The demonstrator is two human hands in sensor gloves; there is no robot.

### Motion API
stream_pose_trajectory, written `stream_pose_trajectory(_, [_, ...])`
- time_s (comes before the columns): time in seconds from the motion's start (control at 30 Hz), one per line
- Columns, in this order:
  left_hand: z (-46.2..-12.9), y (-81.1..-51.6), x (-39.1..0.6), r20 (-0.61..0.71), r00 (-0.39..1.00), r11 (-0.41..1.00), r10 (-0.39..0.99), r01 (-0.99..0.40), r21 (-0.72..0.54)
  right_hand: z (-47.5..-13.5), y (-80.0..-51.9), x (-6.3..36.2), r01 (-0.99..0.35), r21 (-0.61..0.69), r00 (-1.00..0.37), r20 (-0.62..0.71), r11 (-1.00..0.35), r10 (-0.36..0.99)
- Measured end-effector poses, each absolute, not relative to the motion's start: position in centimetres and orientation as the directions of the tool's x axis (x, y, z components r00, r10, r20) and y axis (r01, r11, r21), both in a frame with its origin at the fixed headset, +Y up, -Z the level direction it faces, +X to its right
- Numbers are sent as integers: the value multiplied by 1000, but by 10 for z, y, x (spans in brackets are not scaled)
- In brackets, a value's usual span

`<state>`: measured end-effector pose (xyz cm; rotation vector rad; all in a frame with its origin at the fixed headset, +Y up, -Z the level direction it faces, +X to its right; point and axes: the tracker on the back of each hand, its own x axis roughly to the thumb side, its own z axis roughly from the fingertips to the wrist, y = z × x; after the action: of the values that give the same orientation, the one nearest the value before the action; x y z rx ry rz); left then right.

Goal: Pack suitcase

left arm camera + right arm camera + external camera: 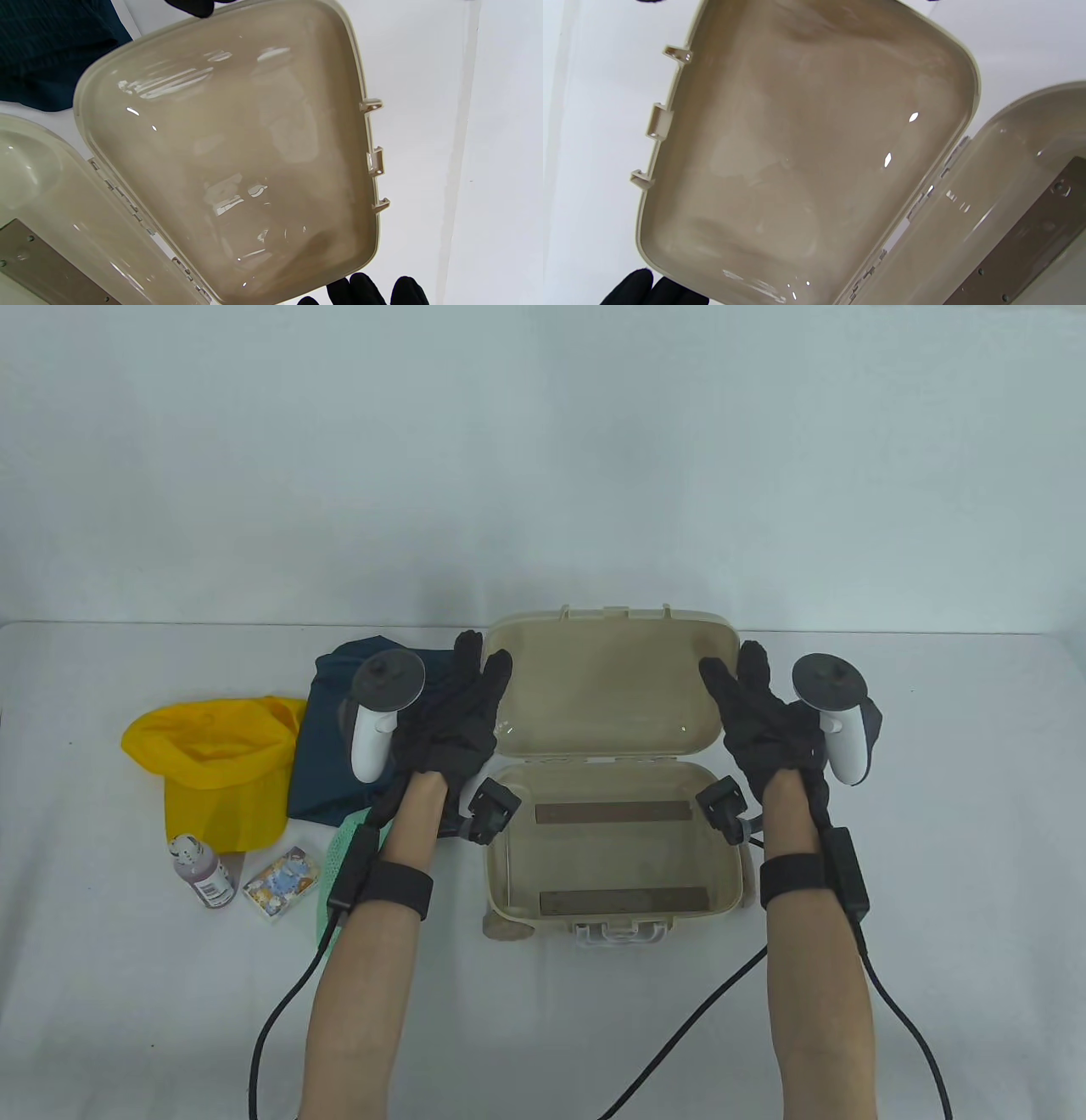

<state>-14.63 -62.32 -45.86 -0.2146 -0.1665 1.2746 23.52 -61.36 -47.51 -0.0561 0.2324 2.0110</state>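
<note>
A beige hard-shell suitcase lies open mid-table, its empty base [619, 857] toward me and its lid [607, 687] standing up behind it. My left hand [475, 678] is at the lid's left edge and my right hand [747, 678] at its right edge, both with fingers straight. Whether they touch the rim I cannot tell. The left wrist view shows the glossy inside of the lid [237, 148] and part of the base [63, 203]. In the right wrist view the lid [806, 148] and base [1009, 190] appear as well.
Left of the suitcase lie a dark blue garment [331, 755], a yellow cap [221, 763], a small bottle [204, 872], a printed packet [284, 884] and a green mesh item [339, 865] partly under my left forearm. Glove cables trail to the front edge.
</note>
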Motion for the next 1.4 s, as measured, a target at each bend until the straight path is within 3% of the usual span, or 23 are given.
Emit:
stream_pose_trajectory(0.17, [-430,-603,-155,93,427,437,899,-870,-227,-446,-589,238,-799,99,-599,-37,-593,800])
stream_pose_trajectory(0.3, [-386,-596,-154,225,747,779,626,-611,-141,-407,-580,223,-556,128,-814,115,-822,569])
stream_pose_trajectory(0.43, [-348,-608,-154,284,885,929,370,-356,-102,-371,-588,208,-351,139,-894,243,-926,375])
stream_pose_trajectory(0.57, [-320,-634,-169,274,920,959,281,-262,-104,-345,-611,196,-219,198,-904,328,-956,275])
stream_pose_trajectory(0.7, [-300,-657,-185,261,939,973,223,-199,-115,-327,-643,184,-8,213,-920,381,-977,90])
stream_pose_trajectory(0.83, [-291,-666,-194,252,960,991,125,-108,-82,-318,-672,176,154,213,-905,422,-965,-51])
stream_pose_trajectory(0.9, [-291,-668,-196,249,958,989,139,-121,-86,-317,-684,174,227,186,-894,429,-956,-129])
stream_pose_trajectory(1.1, [-292,-672,-197,247,953,982,176,-152,-113,-315,-704,168,318,49,-859,436,-947,-267])
stream_pose_trajectory(1.4, [-292,-673,-204,238,951,977,199,-175,-118,-328,-700,173,282,152,-895,397,-947,-203])
